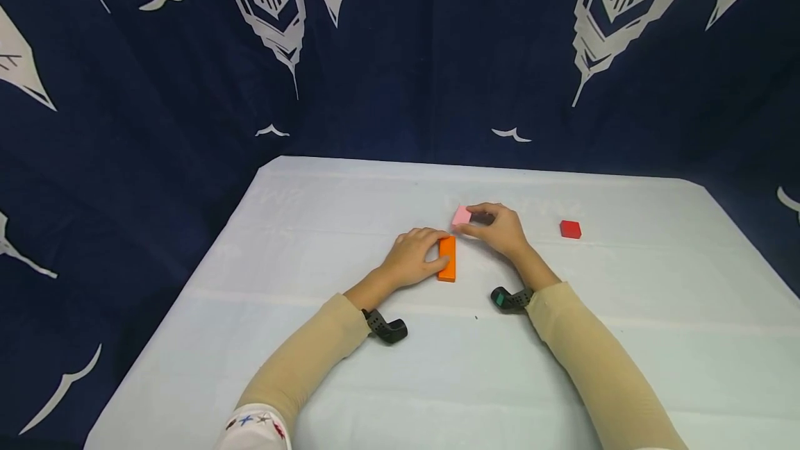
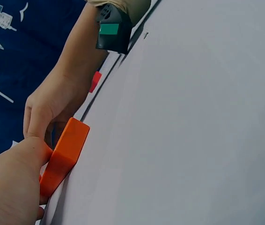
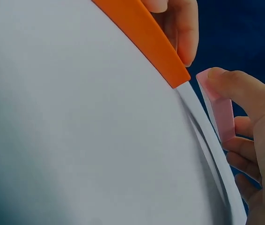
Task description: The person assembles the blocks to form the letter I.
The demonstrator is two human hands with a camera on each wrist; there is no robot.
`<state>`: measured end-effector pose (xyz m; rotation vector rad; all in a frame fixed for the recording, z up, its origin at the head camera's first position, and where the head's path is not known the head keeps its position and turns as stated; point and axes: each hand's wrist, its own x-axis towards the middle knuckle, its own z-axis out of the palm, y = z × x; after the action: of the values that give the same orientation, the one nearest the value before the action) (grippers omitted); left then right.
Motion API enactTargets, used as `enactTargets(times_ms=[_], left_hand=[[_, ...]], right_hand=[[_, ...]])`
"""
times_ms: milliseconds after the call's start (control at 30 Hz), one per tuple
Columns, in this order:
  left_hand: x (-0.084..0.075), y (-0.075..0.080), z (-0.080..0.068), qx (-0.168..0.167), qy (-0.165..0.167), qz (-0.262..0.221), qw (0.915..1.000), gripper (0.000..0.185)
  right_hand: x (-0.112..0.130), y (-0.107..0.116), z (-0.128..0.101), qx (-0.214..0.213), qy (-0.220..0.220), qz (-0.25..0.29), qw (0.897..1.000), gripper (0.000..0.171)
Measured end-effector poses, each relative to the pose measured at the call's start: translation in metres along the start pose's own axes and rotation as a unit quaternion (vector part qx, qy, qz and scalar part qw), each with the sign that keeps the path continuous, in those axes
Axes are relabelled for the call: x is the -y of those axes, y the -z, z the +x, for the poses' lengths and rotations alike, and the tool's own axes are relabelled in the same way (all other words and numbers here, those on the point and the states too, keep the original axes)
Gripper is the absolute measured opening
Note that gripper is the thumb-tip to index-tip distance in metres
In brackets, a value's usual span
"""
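The left hand (image 1: 409,257) gripped the orange rectangular block (image 1: 447,249) on the white table (image 1: 437,380) while the right hand (image 1: 502,230) pinched the pink block (image 1: 460,217) near its far end, where a careless bump could have skewed either.

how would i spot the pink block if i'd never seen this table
On the white table, find the right hand, near the orange block's far end. It pinches the pink block, paler than the red block and shorter than the orange one.
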<state>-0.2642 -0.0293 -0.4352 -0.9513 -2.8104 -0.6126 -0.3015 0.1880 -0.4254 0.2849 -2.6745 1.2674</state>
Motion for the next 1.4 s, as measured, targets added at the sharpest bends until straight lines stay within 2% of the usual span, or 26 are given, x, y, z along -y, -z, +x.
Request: enactTargets(times_ms=[200,500,1000,1400], left_hand=[[0.001,-0.001,0.0,0.004,-0.001,-0.002,1.0,0.049],[0.002,-0.001,-0.001,0.006,-0.003,-0.011,0.9999,0.05],[0.002,-0.001,0.0,0.006,-0.004,-0.011,0.9999,0.048],[0.002,0.0,-0.001,0.004,-0.005,-0.013,0.9999,0.048]], right_hand=[[0.005,0.003,-0.005,0.015,0.017,-0.014,1.0,0.058],[0.015,0.006,-0.019,0.04,0.032,-0.007,0.999,0.056],[0.029,0.008,-0.045,0.052,0.058,-0.005,0.997,0.054],[0.034,0.007,-0.063,0.041,0.097,-0.006,0.994,0.051]])
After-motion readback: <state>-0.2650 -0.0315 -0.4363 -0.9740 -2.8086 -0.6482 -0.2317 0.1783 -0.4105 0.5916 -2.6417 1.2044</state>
